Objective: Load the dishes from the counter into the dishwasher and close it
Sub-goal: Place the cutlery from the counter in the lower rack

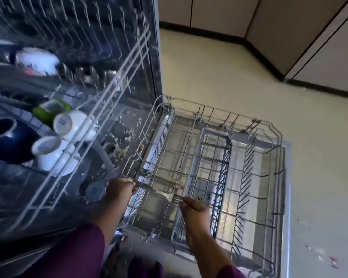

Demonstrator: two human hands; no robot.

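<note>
Purple sleeves (74, 253) are recorded at the bottom edge, with both forearms extended over the open dishwasher (155, 57). Its lower rack (277, 177) is drawn fully out over the dropped door, above the pale floor (219, 73). A grey cutlery basket (217, 134) is seated lengthwise in the rack's middle. The upper rack (113, 97) is drawn out at the left, blurred. It is loaded with a dark blue bowl (6, 141), a white cup (72, 123) on its side, a second white cup (46, 151) just beside it, a green cup (48, 109) and a patterned white cup (38, 59) further back. Food debris (127, 135) is noted inside the tub. The left hand (122, 189) is held at the lower rack's near-left corner, fingers curled round a grey rod (147, 187). Whether that is rack wire or a utensil cannot be told. The right hand (195, 209) is held over the basket's near end, and a slotted metal utensil (176, 199) is pinched at its fingertips.
</note>
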